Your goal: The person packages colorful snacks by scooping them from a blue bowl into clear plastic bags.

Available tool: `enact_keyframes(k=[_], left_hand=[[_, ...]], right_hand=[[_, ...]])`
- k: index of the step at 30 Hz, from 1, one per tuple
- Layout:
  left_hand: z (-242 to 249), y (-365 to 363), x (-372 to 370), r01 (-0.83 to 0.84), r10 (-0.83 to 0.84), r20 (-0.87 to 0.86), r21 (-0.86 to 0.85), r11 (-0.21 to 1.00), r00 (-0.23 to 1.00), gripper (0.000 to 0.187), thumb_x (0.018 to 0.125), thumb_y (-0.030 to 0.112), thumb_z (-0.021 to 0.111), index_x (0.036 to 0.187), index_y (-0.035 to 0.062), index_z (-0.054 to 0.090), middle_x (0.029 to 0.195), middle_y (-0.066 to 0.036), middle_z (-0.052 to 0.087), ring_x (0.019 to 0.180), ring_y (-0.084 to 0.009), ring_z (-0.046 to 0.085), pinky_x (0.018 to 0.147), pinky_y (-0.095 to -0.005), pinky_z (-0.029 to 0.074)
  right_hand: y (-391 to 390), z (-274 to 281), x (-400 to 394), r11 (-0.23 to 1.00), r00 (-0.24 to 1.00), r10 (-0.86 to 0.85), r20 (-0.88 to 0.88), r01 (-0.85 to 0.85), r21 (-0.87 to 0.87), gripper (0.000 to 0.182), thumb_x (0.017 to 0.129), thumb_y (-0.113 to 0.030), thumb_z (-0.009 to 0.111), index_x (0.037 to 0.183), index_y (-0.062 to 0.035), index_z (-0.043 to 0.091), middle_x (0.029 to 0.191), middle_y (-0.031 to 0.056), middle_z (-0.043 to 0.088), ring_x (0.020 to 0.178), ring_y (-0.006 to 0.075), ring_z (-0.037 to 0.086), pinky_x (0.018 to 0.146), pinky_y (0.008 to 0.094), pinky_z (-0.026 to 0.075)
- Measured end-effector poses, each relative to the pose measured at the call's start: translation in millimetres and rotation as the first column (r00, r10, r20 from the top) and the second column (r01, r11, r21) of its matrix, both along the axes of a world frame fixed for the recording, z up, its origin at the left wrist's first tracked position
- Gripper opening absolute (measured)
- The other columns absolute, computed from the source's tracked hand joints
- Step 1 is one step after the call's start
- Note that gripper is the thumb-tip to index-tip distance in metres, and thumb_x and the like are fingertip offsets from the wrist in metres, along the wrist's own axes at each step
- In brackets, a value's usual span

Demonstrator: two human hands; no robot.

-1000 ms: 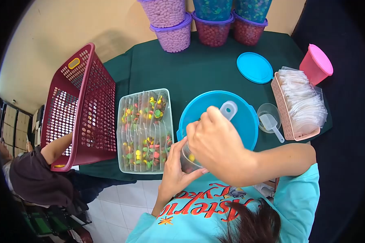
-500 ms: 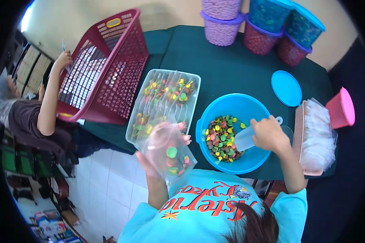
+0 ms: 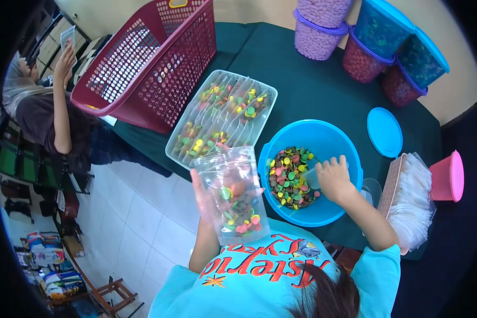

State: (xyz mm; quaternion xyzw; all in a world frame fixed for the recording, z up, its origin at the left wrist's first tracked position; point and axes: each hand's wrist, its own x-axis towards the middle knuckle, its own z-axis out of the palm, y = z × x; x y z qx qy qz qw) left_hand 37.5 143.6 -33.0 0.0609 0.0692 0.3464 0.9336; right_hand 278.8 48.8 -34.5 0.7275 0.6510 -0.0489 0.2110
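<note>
A clear pouch (image 3: 238, 206) partly filled with brown, green, pink and yellow round candies lies upright in my left hand (image 3: 205, 199), its thumb at the left side and fingers mostly behind the plastic. My right hand (image 3: 332, 177) is over the blue basin (image 3: 346, 143), fingers closed round a translucent scoop (image 3: 312, 178). The scoop's front end meets the heap of colored candies (image 3: 290, 183) in the basin. Just beyond my left hand stands a pale tray (image 3: 267, 108) with rows of filled clear pouches (image 3: 217, 119).
A maroon basket (image 3: 169, 74) stands at the left, with another person (image 3: 47, 114) beyond it. Stacked candy tubs (image 3: 376, 40) are at the back right. A blue lid (image 3: 384, 132), a pink basket of empty pouches (image 3: 408, 196) and a pink cup (image 3: 448, 176) stand at the right.
My left-hand pouch holds more candies and is more upright. My right hand has shifted left and lowered the scoop. The view has turned, and the other person's hand is raised with a pale item.
</note>
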Motion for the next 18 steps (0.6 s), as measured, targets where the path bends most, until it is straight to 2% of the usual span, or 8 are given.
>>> enact_keyframes(k=[3,4,7,9,11,15,17,18], left_hand=[[1.0,-4.3,-0.2,0.102,-0.062,-0.185,0.217,0.971,0.981,0.088,0.076,0.07,0.023,0.128,-0.0009,0.026,0.123,-0.016,0.039,0.105,-0.0314,0.047,0.089,-0.0496,0.036],[1.4,-7.0,2.7,0.086,-0.058,-0.126,0.232,0.969,0.99,0.087,0.078,0.067,0.021,0.126,-0.0052,0.027,0.121,-0.017,0.04,0.105,-0.0317,0.047,0.088,-0.0454,0.038],[6.8,-11.4,0.1,0.138,-0.062,-0.289,0.251,0.958,0.955,0.084,0.08,0.065,0.019,0.125,-0.0046,0.028,0.118,-0.017,0.043,0.104,-0.0325,0.048,0.088,-0.0466,0.038],[4.2,-12.9,-1.1,0.132,-0.081,-0.248,0.201,0.971,0.965,0.082,0.081,0.064,0.017,0.124,-0.0042,0.031,0.117,-0.018,0.044,0.105,-0.0324,0.047,0.088,-0.0468,0.038],[3.2,-11.8,-3.4,0.14,-0.047,-0.345,0.251,0.958,0.937,0.084,0.081,0.064,0.018,0.125,-0.0068,0.026,0.118,-0.021,0.043,0.102,-0.0353,0.049,0.083,-0.0479,0.042],[-3.5,-1.8,-13.4,0.212,-0.128,-0.258,0.331,0.92,0.958,0.085,0.08,0.065,0.017,0.125,-0.0069,0.026,0.119,-0.022,0.043,0.099,-0.0345,0.051,0.08,-0.0456,0.044],[12.6,-1.9,-8.3,0.215,-0.032,-0.495,0.316,0.924,0.868,0.085,0.079,0.067,0.011,0.123,-0.0021,0.033,0.111,-0.019,0.05,0.082,-0.0273,0.058,0.063,-0.0257,0.047],[14.3,0.9,-8.1,0.227,-0.044,-0.492,0.32,0.92,0.87,0.085,0.079,0.067,0.011,0.123,-0.0021,0.033,0.111,-0.019,0.05,0.082,-0.0273,0.058,0.063,-0.0257,0.047]], right_hand=[[-2.6,-0.6,-0.6,1.0,1.0,0.004,0.01,-0.004,-0.028,0.026,0.068,-0.012,0.056,0.093,-0.0074,0.056,0.085,0.01,0.058,0.089,0.0258,0.051,0.082,0.0418,0.027],[-4.0,-0.5,0.3,0.999,1.0,0.006,0.01,-0.006,-0.032,0.026,0.068,-0.012,0.056,0.093,-0.0074,0.056,0.085,0.01,0.058,0.089,0.0258,0.051,0.082,0.0418,0.027],[-5.1,4.7,1.3,0.982,0.979,0.116,-0.168,-0.138,-0.127,0.027,0.067,-0.011,0.055,0.095,-0.0074,0.057,0.086,0.0101,0.058,0.089,0.0257,0.052,0.082,0.0416,0.027],[-1.1,15.7,0.7,0.972,0.926,0.043,-0.375,-0.125,-0.197,0.037,0.062,-0.004,0.054,0.099,-0.0052,0.057,0.083,0.0117,0.057,0.085,0.0242,0.051,0.081,0.0384,0.028],[1.1,14.4,5.0,0.973,0.904,0.021,-0.427,-0.116,-0.198,0.038,0.063,-0.004,0.052,0.1,-0.0045,0.057,0.082,0.0127,0.057,0.085,0.0244,0.051,0.082,0.0376,0.028],[6.8,20.2,13.4,0.989,0.798,-0.081,-0.597,-0.011,-0.15,0.038,0.065,-0.009,0.046,0.1,-0.0024,0.058,0.08,0.0154,0.058,0.085,0.0264,0.051,0.085,0.036,0.027],[9.5,30.8,17.0,0.991,0.734,-0.12,-0.669,0.043,-0.13,0.038,0.066,-0.012,0.045,0.101,-0.0022,0.058,0.076,0.0156,0.06,0.08,0.0243,0.055,0.082,0.0357,0.03],[10.8,34.7,18.9,0.989,0.661,-0.145,-0.736,0.089,-0.114,0.039,0.067,-0.015,0.044,0.101,-0.0021,0.057,0.073,0.0158,0.061,0.074,0.0222,0.06,0.08,0.0355,0.033]])
